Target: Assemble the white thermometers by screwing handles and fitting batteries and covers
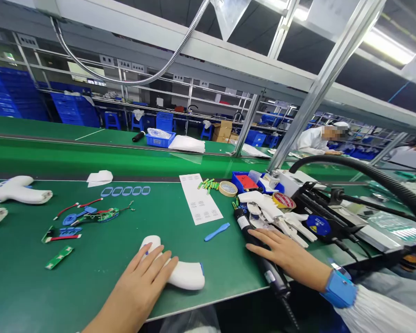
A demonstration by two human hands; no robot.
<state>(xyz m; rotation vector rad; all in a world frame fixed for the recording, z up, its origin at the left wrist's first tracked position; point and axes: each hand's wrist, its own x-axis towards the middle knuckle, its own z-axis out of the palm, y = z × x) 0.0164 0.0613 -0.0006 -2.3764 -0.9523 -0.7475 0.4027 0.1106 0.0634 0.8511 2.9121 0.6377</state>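
My left hand [143,277] is closed over a white, gun-shaped thermometer housing [187,276] lying near the front edge of the green bench. Its fingers cover the middle of the housing, and the thumb is mostly hidden. To the right, my right hand [280,252] rests across a black electric screwdriver [263,263], fingers stretched out over its body. The screwdriver lies slanted, its cord hanging over the bench edge. Between the hands is a blue plastic pry tool [217,232]. Behind it lies a white sheet of labels [203,203].
Left are circuit boards with wires [104,215], blue rings [126,191] and another white thermometer housing [17,189]. White plastic parts [263,206], a tape roll [228,188] and a blue bin [241,180] crowd the right. A black flexible hose [367,166] arches there. A co-worker [315,138] sits beyond.
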